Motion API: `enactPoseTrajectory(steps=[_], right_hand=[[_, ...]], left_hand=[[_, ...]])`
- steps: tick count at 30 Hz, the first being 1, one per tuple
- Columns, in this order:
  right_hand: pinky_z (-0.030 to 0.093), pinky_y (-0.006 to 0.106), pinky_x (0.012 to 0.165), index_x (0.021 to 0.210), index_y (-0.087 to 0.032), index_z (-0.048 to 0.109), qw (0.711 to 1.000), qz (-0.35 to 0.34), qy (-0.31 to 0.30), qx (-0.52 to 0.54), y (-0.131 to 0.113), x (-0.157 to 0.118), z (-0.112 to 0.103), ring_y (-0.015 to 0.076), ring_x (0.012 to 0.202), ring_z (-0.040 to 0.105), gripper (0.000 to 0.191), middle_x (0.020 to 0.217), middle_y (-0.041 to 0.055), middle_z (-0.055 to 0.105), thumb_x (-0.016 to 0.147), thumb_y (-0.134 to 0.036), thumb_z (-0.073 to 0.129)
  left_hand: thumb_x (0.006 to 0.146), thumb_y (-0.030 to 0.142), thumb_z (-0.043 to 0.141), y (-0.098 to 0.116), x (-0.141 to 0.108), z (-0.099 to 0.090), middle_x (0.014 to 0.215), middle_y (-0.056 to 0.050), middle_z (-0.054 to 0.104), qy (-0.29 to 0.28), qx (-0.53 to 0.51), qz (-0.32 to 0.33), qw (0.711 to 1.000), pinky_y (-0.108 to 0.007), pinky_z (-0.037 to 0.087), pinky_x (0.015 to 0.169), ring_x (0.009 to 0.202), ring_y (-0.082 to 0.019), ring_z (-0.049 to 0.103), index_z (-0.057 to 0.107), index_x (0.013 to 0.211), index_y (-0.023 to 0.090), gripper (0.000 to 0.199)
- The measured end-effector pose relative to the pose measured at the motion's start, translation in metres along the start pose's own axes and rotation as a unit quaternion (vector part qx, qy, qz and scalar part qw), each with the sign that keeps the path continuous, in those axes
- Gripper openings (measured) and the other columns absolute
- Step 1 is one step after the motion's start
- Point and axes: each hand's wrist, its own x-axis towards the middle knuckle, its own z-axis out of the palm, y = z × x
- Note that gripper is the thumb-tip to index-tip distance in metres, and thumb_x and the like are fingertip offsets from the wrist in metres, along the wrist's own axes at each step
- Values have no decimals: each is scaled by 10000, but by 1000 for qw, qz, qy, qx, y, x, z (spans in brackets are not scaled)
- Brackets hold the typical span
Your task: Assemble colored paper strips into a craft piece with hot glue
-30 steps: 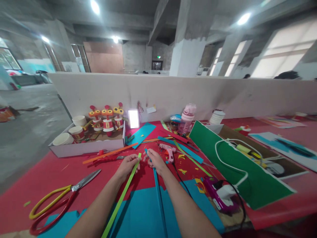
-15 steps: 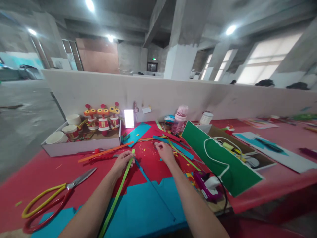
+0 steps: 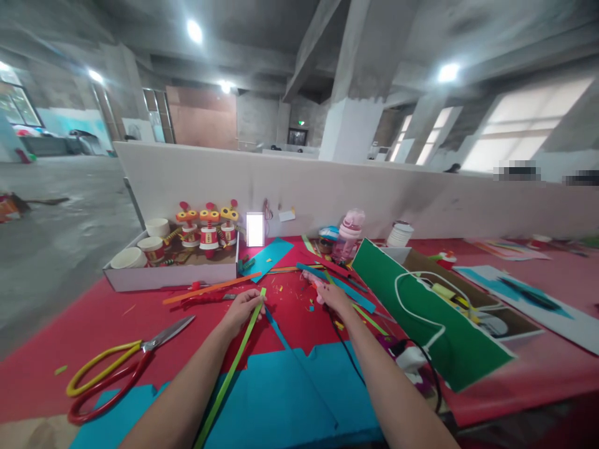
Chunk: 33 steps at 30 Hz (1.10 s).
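My left hand (image 3: 246, 310) is closed, pinching the ends of a lime-green paper strip (image 3: 236, 362) and a blue paper strip (image 3: 279, 333). Both strips trail toward me, the green along my left forearm and the blue over the blue sheet (image 3: 281, 386). Further right, my right hand (image 3: 334, 295) grips a pink hot glue gun (image 3: 310, 279), partly hidden by the fingers, with its black cord (image 3: 349, 349) hanging below. The glue gun's front points away to the left, above the red tabletop. The two hands are apart.
Large scissors (image 3: 145, 349) lie open at left. Behind them, a white box (image 3: 173, 279) holds paper-cup figures (image 3: 209, 237). An orange strip (image 3: 210, 289) and paper scraps lie mid-table. A green-sided box (image 3: 421, 312), power strip plugs (image 3: 412, 360) and pink bottle (image 3: 350, 234) stand right.
My right hand has taken hold of the pink glue gun and lifted it, its black cord now visible. My left hand still pinches the strips. The view has shifted slightly to the left.
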Motion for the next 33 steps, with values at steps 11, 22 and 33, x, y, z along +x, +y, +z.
enactPoseTrajectory(steps=[11, 22, 33], right_hand=[[463, 184, 399, 792, -188, 520, 791, 130, -166, 575, -33, -52, 7, 80, 432, 519, 213, 599, -10, 574, 773, -383, 605], [371, 238, 496, 855, -161, 569, 972, -160, -81, 151, -47, -73, 18, 137, 468, 501, 400, 482, -34, 516, 841, -540, 442], [387, 252, 522, 854, -191, 569, 968, -211, -55, 123, -65, -76, 18, 167, 530, 529, 326, 553, 2, 555, 856, -490, 440]], left_hand=[[685, 408, 674, 1, 0, -1, 536, -18, 624, 7, -27, -7, 1000, -164, 363, 383, 382, -87, 520, 553, 820, 134, 329], [649, 335, 697, 2, 0, -3, 485, -18, 601, 16, -44, -27, 999, -167, 351, 359, 347, -83, 492, 580, 749, 120, 265], [665, 341, 681, 1, 1, -3, 466, -16, 597, 25, -37, -34, 998, -182, 358, 373, 344, -90, 486, 598, 755, 121, 252]])
